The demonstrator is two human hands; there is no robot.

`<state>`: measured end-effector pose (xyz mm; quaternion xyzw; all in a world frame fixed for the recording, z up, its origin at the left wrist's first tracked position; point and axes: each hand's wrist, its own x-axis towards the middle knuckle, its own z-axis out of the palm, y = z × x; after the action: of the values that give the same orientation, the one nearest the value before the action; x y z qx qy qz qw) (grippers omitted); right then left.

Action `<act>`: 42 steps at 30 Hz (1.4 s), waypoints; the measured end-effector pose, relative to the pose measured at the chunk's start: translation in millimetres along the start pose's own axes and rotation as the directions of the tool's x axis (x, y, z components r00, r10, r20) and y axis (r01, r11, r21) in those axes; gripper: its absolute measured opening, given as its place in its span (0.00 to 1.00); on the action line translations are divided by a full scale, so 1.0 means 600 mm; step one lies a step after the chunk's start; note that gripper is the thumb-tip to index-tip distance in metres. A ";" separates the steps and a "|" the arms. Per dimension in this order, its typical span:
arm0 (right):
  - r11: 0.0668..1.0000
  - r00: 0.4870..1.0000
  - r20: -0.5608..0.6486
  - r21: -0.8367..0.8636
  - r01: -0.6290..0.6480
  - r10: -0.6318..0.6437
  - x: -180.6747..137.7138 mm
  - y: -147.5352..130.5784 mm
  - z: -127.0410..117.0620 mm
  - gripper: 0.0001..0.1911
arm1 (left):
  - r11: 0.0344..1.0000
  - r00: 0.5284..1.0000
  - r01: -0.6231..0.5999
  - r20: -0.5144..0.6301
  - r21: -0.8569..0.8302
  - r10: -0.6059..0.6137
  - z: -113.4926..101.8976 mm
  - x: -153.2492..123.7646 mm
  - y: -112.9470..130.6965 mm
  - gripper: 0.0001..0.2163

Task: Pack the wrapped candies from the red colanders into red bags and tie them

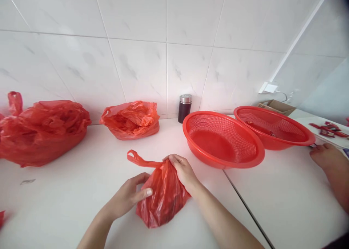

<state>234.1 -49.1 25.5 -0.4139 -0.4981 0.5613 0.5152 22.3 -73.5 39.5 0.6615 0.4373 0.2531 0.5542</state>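
Note:
A filled red plastic bag (166, 198) sits on the white table in front of me, its neck gathered and one handle loop trailing to the left. My right hand (181, 169) is closed around the gathered neck at the top. Against the bag's left side rests my left hand (133, 192), thumb in front and fingers curling behind, partly hidden by the plastic. What the bag contains cannot be made out, though darker shapes show through low down.
Behind stand a large red bag (46, 132), a smaller red bag (132, 119) and a dark flask (185, 109). To the right are two red colanders, one nearer (223, 147) and one farther (275, 127). Another person's hand (325, 154) is beside the farther one. A seam (245, 205) crosses the table.

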 end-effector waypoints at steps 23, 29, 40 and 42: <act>0.942 0.988 0.130 -0.314 0.115 -0.078 -0.021 -0.029 -0.007 0.12 | 0.976 0.995 0.057 -0.073 -0.212 -0.074 0.011 0.004 0.003 0.07; 0.928 0.975 0.188 -0.331 0.173 -0.115 -0.032 -0.036 -0.007 0.09 | 0.974 0.999 -0.039 0.020 -0.225 0.045 -0.004 -0.017 0.016 0.13; 0.759 0.923 0.370 -0.571 0.312 -0.101 -0.054 -0.030 0.030 0.12 | 0.996 0.809 -0.048 -0.582 0.076 0.083 -0.013 0.008 -0.009 0.19; 0.734 0.909 0.396 -0.577 0.358 -0.132 -0.064 -0.030 0.044 0.12 | 0.996 0.769 -0.025 -0.635 0.086 0.075 -0.022 0.012 -0.020 0.19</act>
<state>216.3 -91.1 45.4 -0.3938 -0.7880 0.3454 0.3236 11.6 -60.3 30.4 0.5676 0.5905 0.4609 0.3418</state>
